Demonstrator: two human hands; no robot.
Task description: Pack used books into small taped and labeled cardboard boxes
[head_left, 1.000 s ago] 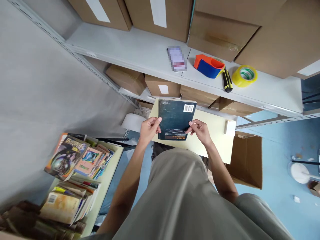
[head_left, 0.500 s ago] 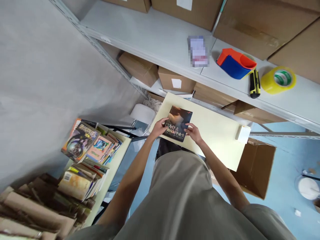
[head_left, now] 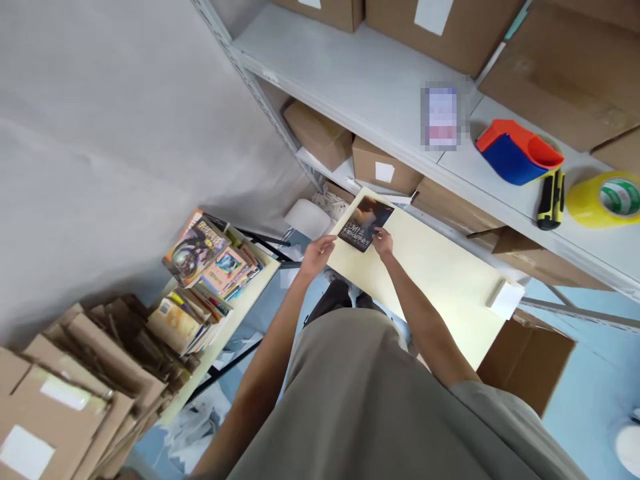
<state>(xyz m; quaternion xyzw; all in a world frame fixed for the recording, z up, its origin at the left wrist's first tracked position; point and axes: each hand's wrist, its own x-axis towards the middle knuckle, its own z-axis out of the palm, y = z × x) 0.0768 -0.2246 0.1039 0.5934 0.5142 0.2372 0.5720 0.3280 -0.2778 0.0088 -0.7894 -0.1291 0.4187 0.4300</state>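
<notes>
A dark-covered book (head_left: pixel 364 224) with white Chinese lettering lies at the left end of the pale yellow table (head_left: pixel 435 280). At the book's right edge, my right hand (head_left: pixel 383 241) has its fingers bent and closed on the edge. My left hand (head_left: pixel 318 256) is just off the near-left corner, fingers pointing toward the book, thumb and fingers apart, nothing in them.
Books (head_left: pixel 200 247) and folded cardboard (head_left: pixel 95 360) fill a side table at left. A shelf ahead holds cartons (head_left: pixel 385 163), a blue-and-orange tape dispenser (head_left: pixel 520 153), a box cutter (head_left: pixel 551 200) and yellow tape (head_left: pixel 600 200). An opened carton (head_left: pixel 530 363) stands at right.
My left hand has come off the book and moved to its left. My right hand stays at the book's right edge. The camera view has shifted left.
</notes>
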